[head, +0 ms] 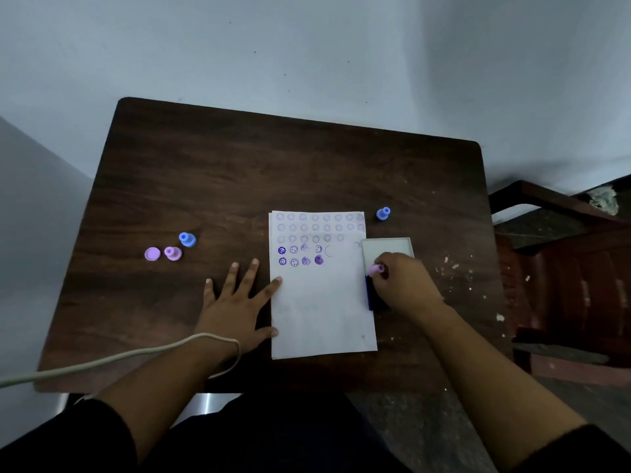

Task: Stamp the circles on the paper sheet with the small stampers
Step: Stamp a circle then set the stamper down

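A white paper sheet [322, 302] lies on the dark wooden table [239, 165]. Rows of faint circles fill its top, and two lower rows carry several purple stamp marks. My left hand [235, 302] rests flat with fingers spread, its thumb and forefinger touching the sheet's left edge. My right hand [403, 281] is closed on a small pink stamper [375, 269], held down over the blue ink pad [369, 295] right of the sheet. The pad's open white lid [387, 249] stands just behind. The hand hides most of the pad.
Left of the sheet stand a blue stamper [187, 239], a pink stamper [172, 252] and a loose pink cap [152, 254]. Another blue stamper [383, 213] stands at the sheet's top right corner. A grey cable [112, 358] crosses my left wrist. A red-brown chair [563, 268] is at right.
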`<state>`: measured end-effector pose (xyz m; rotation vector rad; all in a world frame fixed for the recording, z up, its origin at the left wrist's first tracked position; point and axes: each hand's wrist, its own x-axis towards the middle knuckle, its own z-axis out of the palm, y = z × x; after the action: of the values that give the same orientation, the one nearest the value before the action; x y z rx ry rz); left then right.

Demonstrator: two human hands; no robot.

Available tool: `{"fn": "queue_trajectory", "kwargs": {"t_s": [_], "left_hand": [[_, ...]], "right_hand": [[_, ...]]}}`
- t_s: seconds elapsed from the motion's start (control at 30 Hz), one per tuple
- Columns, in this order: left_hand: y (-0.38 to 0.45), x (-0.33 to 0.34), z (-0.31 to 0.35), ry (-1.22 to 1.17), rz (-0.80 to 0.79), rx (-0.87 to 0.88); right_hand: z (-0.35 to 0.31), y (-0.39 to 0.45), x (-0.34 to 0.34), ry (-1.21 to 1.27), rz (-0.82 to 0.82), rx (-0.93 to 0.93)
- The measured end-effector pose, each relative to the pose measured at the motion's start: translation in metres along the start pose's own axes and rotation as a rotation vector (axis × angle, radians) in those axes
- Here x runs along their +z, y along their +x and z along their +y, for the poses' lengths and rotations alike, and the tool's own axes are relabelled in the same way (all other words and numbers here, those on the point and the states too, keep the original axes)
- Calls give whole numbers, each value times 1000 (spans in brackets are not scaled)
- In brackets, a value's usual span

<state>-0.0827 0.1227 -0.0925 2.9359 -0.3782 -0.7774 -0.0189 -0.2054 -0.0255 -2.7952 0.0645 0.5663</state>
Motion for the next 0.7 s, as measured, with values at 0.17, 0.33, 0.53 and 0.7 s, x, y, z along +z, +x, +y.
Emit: {"fn": "queue_trajectory", "kwargs": {"t_s": [0.17, 0.33, 0.53, 0.7], "left_hand": [[-2, -3, -3, 6, -11, 3], [-3, -1, -6, 16, 0, 14], [-2, 1, -6, 18, -7, 11], [-1, 1, -5, 20, -18, 4]], "right_hand": [[-26, 11, 20, 155, 1, -44], [-50, 23, 38, 188, 3, -63], [-59, 35, 42, 114, 9, -99], [-64, 44, 42, 24, -25, -90]]}}
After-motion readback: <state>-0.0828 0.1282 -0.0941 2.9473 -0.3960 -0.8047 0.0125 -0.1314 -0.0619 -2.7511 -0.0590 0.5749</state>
